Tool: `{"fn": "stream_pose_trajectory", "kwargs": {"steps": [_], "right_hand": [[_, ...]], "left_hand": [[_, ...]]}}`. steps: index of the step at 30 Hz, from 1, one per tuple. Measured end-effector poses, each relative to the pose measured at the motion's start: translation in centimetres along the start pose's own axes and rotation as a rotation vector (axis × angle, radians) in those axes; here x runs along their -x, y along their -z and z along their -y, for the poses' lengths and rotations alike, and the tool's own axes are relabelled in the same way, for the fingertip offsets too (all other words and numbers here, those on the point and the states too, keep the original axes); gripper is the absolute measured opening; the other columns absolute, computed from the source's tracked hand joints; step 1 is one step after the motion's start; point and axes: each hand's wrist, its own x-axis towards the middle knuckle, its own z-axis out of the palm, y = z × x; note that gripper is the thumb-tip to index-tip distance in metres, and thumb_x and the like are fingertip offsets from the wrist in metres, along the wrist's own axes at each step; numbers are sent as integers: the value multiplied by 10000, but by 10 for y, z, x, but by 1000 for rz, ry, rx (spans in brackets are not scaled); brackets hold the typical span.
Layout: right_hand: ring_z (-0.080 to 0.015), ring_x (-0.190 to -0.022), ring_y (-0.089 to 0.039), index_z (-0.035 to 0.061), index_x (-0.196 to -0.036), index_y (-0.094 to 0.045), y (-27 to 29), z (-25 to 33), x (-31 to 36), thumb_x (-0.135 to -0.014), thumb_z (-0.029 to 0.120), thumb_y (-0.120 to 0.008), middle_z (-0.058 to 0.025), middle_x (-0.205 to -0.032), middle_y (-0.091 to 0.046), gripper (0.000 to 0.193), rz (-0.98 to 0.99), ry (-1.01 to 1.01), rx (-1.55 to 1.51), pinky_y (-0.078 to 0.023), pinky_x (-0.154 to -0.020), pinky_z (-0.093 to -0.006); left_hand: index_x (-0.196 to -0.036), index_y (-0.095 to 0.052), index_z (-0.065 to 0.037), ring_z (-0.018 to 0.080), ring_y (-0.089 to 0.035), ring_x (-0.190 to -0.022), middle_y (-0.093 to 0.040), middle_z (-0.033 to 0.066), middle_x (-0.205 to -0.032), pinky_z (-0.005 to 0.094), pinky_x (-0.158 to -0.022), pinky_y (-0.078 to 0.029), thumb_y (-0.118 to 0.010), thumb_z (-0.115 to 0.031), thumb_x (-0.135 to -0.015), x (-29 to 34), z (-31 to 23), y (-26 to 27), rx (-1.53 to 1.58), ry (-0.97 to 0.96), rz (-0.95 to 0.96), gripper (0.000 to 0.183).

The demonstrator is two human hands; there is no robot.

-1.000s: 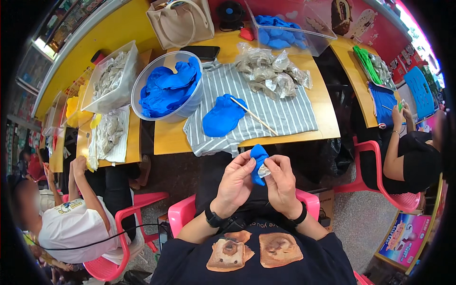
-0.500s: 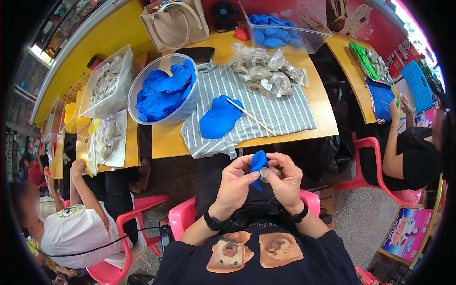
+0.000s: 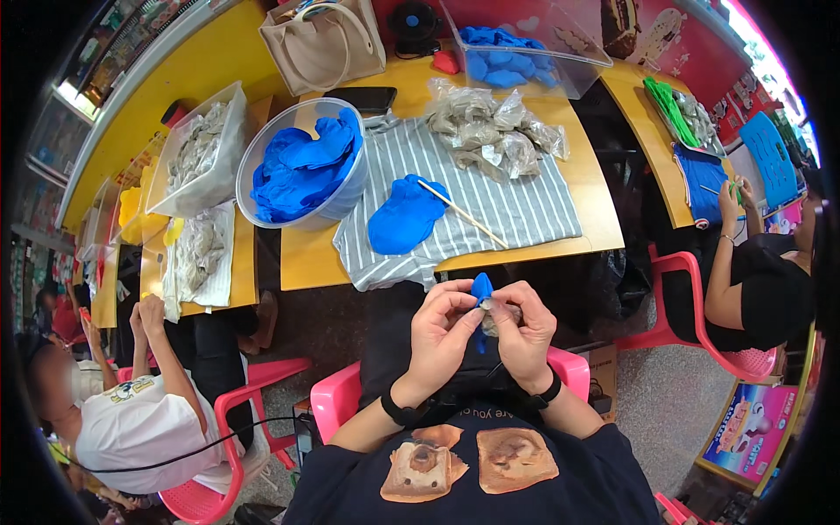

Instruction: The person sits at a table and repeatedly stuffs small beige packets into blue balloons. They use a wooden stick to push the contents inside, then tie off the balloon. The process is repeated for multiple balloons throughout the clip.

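Note:
Above my lap, my left hand (image 3: 440, 339) is closed, pinching a limp blue balloon (image 3: 481, 286) that looks like thin rubber. Its top sticks up between my fingertips and its lower end hangs below them. My right hand (image 3: 525, 337) is closed on a small clear bag of greyish filling (image 3: 491, 325), whose end presses against the balloon's edge. My fingers cover most of where the two meet. Ahead on a striped grey cloth (image 3: 525, 210) lie a flat pile of blue balloons (image 3: 404, 217), a thin wooden stick (image 3: 464, 214) and a heap of similar filled bags (image 3: 494, 131).
A round clear tub (image 3: 249, 188) of blue balloons stands left on the table, a clear bin (image 3: 582, 74) behind. A beige handbag (image 3: 319, 44), dark phone (image 3: 360, 99) and small fan (image 3: 414, 26) line the back. People work at tables on both sides.
Both hands have risen slightly, and my left fingers have curled closer round the balloon's edge. The bag's end has turned up against the balloon.

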Motion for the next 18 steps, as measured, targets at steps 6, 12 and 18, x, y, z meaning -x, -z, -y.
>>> {"fn": "stream_pose_trajectory", "kwargs": {"steps": [6, 12, 18], "right_hand": [[-122, -764, -597, -8, -904, -639, 8, 6, -4, -820, -102, -647, -73, -918, -560, 127, 182, 102, 60, -479, -628, -245], [-213, -641, -594, -6, -830, -589, 8, 9, -4, -713, -135, -652, -126, -848, -570, 185, 96, 298, 417, -464, -543, -291], [-265, -605, -587, 4, -802, -545, -3, -4, -13, -690, -100, -639, -140, -752, -567, 179, -65, 330, 377, -455, -515, -337]], "left_hand": [[-884, -692, 13, 139, -556, -1044, -538, 101, -1224, 271, -908, -453, -647, 41, -858, -4, 3, 10, 338, 168, -22, 59], [-852, -683, 20, 136, -532, -1058, -521, 92, -1226, 264, -906, -439, -647, 39, -857, -2, 3, 2, 299, 117, 34, 41], [-873, -663, 19, 142, -538, -1039, -565, 88, -1163, 258, -894, -433, -651, 30, -864, 0, -1, -6, 276, 70, 17, 18]]}}
